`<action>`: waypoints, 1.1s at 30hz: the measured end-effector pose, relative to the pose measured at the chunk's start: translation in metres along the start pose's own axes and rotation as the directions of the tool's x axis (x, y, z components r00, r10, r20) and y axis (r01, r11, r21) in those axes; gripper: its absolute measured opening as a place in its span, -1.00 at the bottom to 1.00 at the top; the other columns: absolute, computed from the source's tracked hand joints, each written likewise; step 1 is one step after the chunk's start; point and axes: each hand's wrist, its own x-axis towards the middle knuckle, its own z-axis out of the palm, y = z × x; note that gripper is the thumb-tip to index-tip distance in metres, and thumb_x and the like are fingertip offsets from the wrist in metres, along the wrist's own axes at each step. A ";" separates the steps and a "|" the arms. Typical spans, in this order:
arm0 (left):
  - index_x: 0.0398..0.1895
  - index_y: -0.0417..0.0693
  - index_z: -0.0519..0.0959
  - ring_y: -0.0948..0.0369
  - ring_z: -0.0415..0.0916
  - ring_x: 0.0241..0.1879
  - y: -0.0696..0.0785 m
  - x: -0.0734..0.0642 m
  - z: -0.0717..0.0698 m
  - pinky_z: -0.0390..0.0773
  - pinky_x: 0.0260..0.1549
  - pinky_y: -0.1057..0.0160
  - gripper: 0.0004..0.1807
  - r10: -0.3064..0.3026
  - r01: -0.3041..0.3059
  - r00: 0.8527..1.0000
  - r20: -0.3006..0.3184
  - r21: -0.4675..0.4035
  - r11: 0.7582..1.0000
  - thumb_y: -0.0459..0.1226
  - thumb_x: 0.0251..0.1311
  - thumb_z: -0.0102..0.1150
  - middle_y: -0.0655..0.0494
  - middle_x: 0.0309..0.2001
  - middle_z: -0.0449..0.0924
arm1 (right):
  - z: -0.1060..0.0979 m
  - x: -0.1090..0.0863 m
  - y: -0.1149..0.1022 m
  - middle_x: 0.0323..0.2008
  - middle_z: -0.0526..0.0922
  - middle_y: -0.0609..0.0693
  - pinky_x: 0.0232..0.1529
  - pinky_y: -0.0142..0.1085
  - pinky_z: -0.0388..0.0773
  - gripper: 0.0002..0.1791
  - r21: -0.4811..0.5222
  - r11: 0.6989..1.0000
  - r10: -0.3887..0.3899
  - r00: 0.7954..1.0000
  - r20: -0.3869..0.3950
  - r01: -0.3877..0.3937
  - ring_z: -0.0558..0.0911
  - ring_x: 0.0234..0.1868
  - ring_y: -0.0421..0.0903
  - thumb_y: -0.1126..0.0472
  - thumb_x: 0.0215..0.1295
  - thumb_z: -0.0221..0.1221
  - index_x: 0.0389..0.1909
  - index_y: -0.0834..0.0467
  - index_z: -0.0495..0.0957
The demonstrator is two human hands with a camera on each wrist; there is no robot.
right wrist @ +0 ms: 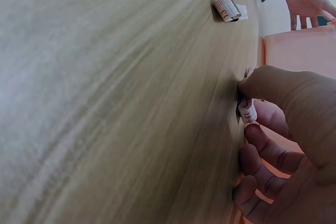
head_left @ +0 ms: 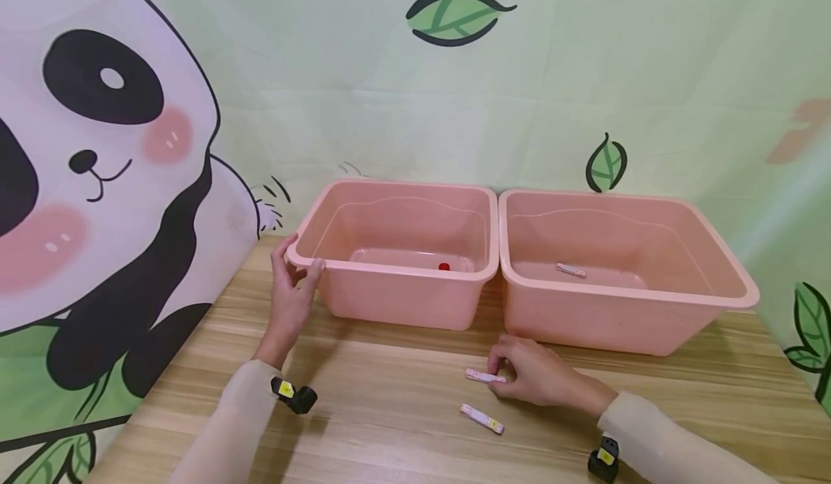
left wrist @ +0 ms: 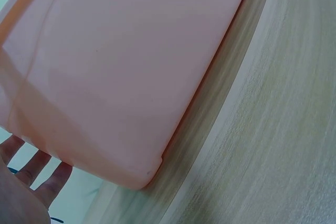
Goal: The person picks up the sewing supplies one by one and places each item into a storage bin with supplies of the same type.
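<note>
My left hand (head_left: 292, 304) holds the front left corner of the left pink plastic tub (head_left: 396, 300), thumb on the front rim. In the left wrist view its fingers (left wrist: 37, 169) reach along the tub's side. On the table, my right hand (head_left: 532, 372) pinches a small, narrow, folded strip (head_left: 479, 376), white and pink, between thumb and fingers. Red printed numbers show on this strip (right wrist: 248, 111) in the right wrist view. A second, similar strip (head_left: 482, 419) lies nearer the front, apart from the hand.
The right pink tub (head_left: 591, 325) stands beside the left one, with one similar strip (head_left: 570, 270) on its floor. A small red object (head_left: 444, 267) lies inside the left tub. Behind the wooden table (head_left: 389, 412) hangs a printed panda backdrop (head_left: 363, 94).
</note>
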 end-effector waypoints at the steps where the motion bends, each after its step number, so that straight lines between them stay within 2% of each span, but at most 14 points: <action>1: 0.57 0.30 0.05 0.04 0.40 0.13 0.000 0.000 0.000 0.53 -0.02 0.43 -0.28 0.003 -0.003 1.000 0.001 -0.002 1.000 -0.06 0.47 0.15 -0.04 0.43 0.36 | 0.000 0.000 0.000 -0.40 0.46 -0.18 -0.42 -0.38 0.37 -0.80 0.001 1.000 -0.001 1.000 0.000 0.001 0.43 -0.39 -0.22 0.15 0.14 0.47 -0.39 -0.09 0.59; 15: 0.58 0.34 0.02 0.03 0.38 0.18 0.004 0.000 0.000 0.53 0.03 0.39 -0.26 -0.016 0.016 1.000 0.009 0.009 1.000 -0.02 0.46 0.15 0.06 0.47 0.30 | -0.005 0.000 0.000 -0.40 0.50 -0.17 -0.35 -0.39 0.45 -0.76 0.031 0.998 -0.058 0.998 -0.040 0.059 0.47 -0.36 -0.23 0.24 0.06 0.46 -0.40 -0.05 0.56; 25: 0.59 0.35 0.00 0.01 0.38 0.19 0.004 0.000 -0.001 0.53 0.01 0.39 -0.24 -0.032 0.032 0.999 0.022 0.018 0.999 -0.02 0.46 0.15 0.02 0.48 0.29 | -0.011 0.001 -0.006 -0.38 0.53 -0.14 -0.35 -0.39 0.48 -0.76 0.030 0.998 -0.051 0.998 -0.042 0.052 0.50 -0.35 -0.19 0.23 0.07 0.46 -0.39 -0.07 0.57; 33: 0.61 0.22 -0.03 0.03 0.35 0.20 0.003 0.002 -0.001 0.50 0.01 0.42 -0.23 -0.056 0.055 0.998 0.028 0.007 0.998 -0.12 0.48 0.13 -0.06 0.50 0.26 | -0.014 0.000 -0.006 -0.38 0.54 -0.15 -0.34 -0.39 0.49 -0.76 0.004 0.999 -0.048 0.997 -0.054 0.048 0.51 -0.35 -0.20 0.21 0.05 0.47 -0.38 -0.09 0.58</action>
